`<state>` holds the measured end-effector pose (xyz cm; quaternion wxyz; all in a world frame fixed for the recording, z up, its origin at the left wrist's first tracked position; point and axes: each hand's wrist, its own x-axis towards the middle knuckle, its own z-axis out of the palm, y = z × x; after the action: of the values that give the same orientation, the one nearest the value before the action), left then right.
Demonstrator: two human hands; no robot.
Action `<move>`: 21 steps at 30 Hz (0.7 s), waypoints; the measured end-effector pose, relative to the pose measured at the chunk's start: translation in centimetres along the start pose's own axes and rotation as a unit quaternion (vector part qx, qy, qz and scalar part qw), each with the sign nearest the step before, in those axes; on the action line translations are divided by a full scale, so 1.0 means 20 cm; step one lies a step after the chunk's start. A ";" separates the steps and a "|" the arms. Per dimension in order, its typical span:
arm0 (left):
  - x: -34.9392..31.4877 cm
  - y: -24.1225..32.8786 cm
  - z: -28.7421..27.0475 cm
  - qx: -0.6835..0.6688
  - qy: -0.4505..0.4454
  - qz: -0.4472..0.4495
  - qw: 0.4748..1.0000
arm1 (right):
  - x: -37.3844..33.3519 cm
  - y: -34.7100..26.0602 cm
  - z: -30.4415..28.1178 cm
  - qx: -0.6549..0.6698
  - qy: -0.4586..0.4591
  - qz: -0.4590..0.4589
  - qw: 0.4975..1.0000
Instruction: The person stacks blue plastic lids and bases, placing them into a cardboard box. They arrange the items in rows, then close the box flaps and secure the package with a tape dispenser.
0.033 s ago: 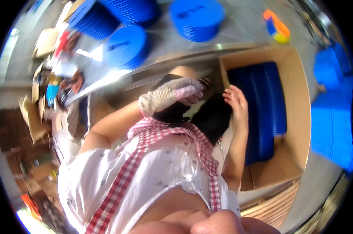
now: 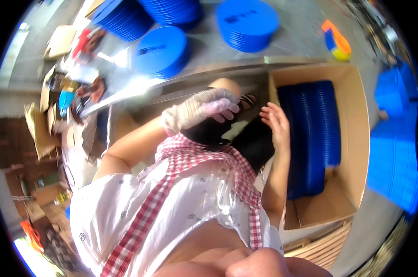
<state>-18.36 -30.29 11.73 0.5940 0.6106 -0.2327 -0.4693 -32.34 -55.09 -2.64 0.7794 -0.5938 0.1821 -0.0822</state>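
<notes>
My left hand (image 2: 206, 110), in a pale knitted glove with pinkish fingers, hovers over my lap with its fingers curled in. Its palm is turned away, so anything inside the fingers is hidden. My bare right hand (image 2: 277, 122) is open, fingers apart, beside the left wall of a cardboard box (image 2: 356, 138). Inside that box lie long rows of dark blue ribbed discs (image 2: 306, 138), packed on edge. A stack of round blue discs with dark marks (image 2: 161, 50) stands on the metal table in front of me. To its right is another such stack (image 2: 248, 21).
More blue stacks (image 2: 172, 11) stand at the table's far side. A tape dispenser (image 2: 337, 41) with orange and yellow parts is near the table's right end. Blue bins (image 2: 396, 143) are at right, wooden slats (image 2: 322, 247) under the box, cartons (image 2: 40, 131) at left.
The view has shifted slightly, so the table and box sit a little further right. Both hands keep nearly the same pose.
</notes>
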 end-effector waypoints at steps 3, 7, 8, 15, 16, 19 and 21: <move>-0.32 0.17 -0.22 0.069 0.087 -0.023 0.994 | 0.04 0.18 0.30 0.017 -0.052 0.039 0.998; -0.52 0.04 -0.70 0.244 0.405 0.116 0.874 | 0.01 0.45 0.35 0.076 -0.043 0.148 0.985; -0.52 0.02 -0.87 0.239 0.424 0.088 0.869 | -0.01 0.51 0.32 0.074 -0.033 0.158 0.984; -0.24 -0.01 -1.37 0.154 0.339 -0.200 0.906 | -0.01 0.60 0.29 -0.011 -0.043 0.146 0.988; -0.21 -0.01 -1.40 0.147 0.329 -0.215 0.907 | -0.01 0.62 0.30 -0.094 -0.051 0.124 0.986; -0.13 -0.05 -1.46 0.118 0.303 -0.256 0.910 | -0.07 0.60 0.35 -0.342 -0.059 0.007 0.938; -0.12 -0.05 -1.46 0.091 0.302 -0.273 0.909 | -0.08 0.57 0.37 -0.387 -0.088 -0.009 0.918</move>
<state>5.06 -13.21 7.25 0.4265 0.8140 0.0925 -0.3833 -32.07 -44.72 -11.49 0.5004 -0.8558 0.1251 0.0399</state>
